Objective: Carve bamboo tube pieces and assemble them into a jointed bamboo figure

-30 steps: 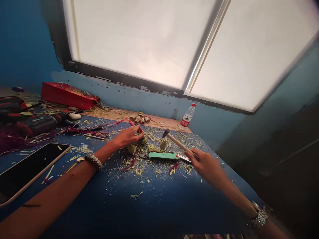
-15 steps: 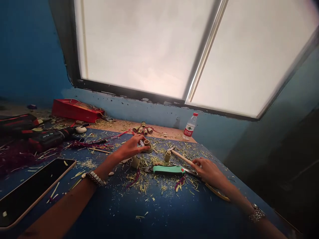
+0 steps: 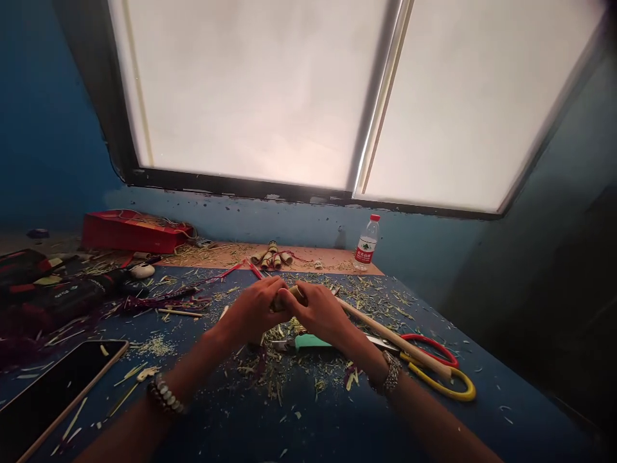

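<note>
My left hand (image 3: 255, 302) and my right hand (image 3: 321, 312) meet over the shaving-strewn table, fingers curled around a small bamboo tube piece (image 3: 296, 294). Much of that piece is covered by the fingers, and whether a second piece is between them I cannot tell. Under my right wrist lies a green-handled tool (image 3: 312, 342), partly hidden. A long wooden-handled tool (image 3: 380, 329) rests just right of my right hand, across scissors (image 3: 465, 389) with one red and one yellow loop.
Beyond the hands lie several tied bamboo tubes (image 3: 272, 258). A water bottle (image 3: 366, 245) stands at the back right. On the left are a phone (image 3: 58, 392), a power drill (image 3: 81, 299) and a red box (image 3: 130, 235). Bamboo shavings cover much of the blue table (image 3: 308, 427).
My right hand has let go of the wooden handle and moved left to join my left hand at the bamboo piece. The wooden-handled tool now lies over the scissors.
</note>
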The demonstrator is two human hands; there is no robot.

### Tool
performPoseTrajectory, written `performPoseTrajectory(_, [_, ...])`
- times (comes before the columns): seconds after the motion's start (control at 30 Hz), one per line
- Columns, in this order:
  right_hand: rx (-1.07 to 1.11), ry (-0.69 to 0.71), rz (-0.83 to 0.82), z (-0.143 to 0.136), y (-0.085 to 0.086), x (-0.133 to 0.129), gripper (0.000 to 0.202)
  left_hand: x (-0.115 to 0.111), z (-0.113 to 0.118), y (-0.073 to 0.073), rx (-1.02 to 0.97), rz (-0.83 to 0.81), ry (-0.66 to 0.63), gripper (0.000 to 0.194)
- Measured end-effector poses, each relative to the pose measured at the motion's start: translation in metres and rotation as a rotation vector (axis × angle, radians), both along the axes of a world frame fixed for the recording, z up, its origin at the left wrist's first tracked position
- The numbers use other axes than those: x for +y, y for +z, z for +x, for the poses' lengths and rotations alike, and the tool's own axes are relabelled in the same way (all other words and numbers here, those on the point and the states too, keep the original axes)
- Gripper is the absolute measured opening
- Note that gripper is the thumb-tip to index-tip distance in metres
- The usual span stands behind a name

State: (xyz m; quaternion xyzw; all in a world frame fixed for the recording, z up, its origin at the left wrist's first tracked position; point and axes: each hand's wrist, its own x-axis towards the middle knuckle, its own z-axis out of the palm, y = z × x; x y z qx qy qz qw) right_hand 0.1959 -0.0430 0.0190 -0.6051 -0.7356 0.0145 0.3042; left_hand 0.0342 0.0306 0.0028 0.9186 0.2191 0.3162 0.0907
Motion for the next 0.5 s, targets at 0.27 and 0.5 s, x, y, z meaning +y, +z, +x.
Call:
performPoseTrajectory(0.27, [-0.103, -0.186, 0.044, -0.004, -0.010, 0.002, 0.059, -0.016, 0.017, -0.005, 0.123, 0.334, 0.182, 0.006])
performPoseTrajectory(0.5, [-0.289, -0.335, 0.157, -0.016, -0.010, -0.007, 0.059, -0.025, 0.023, -0.006, 0.107, 0.225, 0.279, 0.014])
